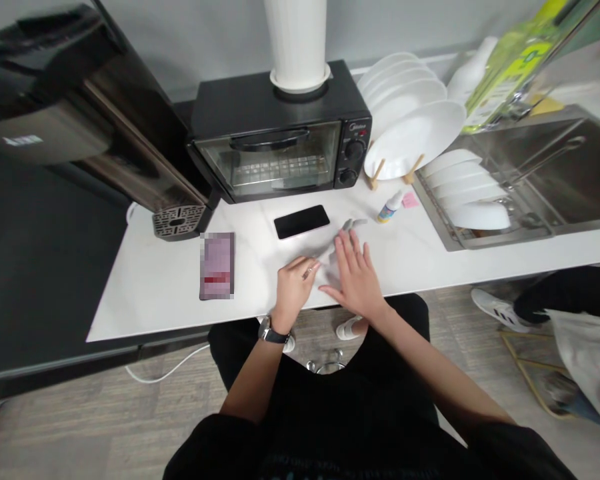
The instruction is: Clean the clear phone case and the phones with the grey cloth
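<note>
On the white counter, my left hand point(296, 287) is closed in a pinch near the front edge. A thin, pale strip point(325, 255) runs from its fingertips toward my right hand; its kind is too unclear to tell. My right hand point(356, 275) lies flat, fingers stretched out and pointing away from me. Just beyond its fingertips is a small grey piece point(349, 225), partly hidden by the fingers. Behind my hands lies a black-screened phone point(302, 222). To the right stand a small white-capped bottle point(390, 207) and a pink sticky note point(410, 200).
A toaster oven point(280, 160) stands at the back, beside racked white plates point(415, 140). At left are a drinks machine point(130, 133) and a blurred-out flat purple item point(217, 267). The sink point(565, 167) with bowls point(465, 187) is at right. Another person's shoe point(500, 310) shows below.
</note>
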Available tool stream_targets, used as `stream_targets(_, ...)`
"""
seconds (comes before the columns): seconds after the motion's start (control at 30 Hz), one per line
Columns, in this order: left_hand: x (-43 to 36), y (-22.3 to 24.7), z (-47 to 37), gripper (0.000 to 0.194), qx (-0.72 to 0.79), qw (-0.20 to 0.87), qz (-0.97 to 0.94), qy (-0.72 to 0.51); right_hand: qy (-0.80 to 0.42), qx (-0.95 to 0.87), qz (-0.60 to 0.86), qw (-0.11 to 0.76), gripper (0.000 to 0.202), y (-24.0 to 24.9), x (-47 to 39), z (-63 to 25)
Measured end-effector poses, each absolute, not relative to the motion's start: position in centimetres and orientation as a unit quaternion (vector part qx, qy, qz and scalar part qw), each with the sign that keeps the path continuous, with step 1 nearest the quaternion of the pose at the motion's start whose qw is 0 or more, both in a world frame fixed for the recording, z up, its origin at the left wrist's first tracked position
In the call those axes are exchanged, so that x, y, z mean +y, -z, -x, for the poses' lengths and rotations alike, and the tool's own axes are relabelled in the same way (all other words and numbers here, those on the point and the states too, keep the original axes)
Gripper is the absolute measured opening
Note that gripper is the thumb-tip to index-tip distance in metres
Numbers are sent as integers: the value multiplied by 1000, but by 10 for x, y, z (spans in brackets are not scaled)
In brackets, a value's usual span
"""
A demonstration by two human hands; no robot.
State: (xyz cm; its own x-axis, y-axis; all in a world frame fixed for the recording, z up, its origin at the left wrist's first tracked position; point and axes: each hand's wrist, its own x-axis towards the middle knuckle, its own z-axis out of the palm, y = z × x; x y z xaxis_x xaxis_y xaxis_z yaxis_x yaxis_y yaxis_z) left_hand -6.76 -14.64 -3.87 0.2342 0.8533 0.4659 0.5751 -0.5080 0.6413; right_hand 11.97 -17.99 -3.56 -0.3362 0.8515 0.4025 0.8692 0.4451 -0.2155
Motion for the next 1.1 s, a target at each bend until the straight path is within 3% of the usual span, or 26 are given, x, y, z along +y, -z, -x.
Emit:
stream_targets(0.13, -148, 39, 69, 22, 473, 166, -754, -424, -2, -887, 410, 211, 102, 36, -180, -115)
stream_targets(0.3, -150, 41, 70, 18, 439, 169, -792, -390, 2, -800, 544, 255, 101, 35, -183, -120)
stream_targets(0.47, -148, 43, 72, 26, 441, 149, -790, -398, -6, -878, 426, 217, 104, 37, -191, -111)
stream_targets(0.63, -148, 42, 70, 23, 424, 151, -805, -386, 28, -774, 573, 267, 99, 37, -189, -117)
stream_targets(0.77, -147, 43, 71, 26, 442, 134, -797, -390, 8, -873, 433, 226, 96, 37, -194, -110)
stream_targets(0.93, -147, 44, 70, 19, 436, 139, -803, -382, 14, -781, 567, 261, 97, 36, -195, -111)
stream_targets(1.03, -146, 46, 70, 26, 450, 133, -794, -387, -4, -856, 461, 234, 99, 35, -195, -112)
stream_targets(1.1, -146, 47, 69, 24, 450, 135, -793, -388, 2, -853, 466, 234, 95, 35, -193, -113)
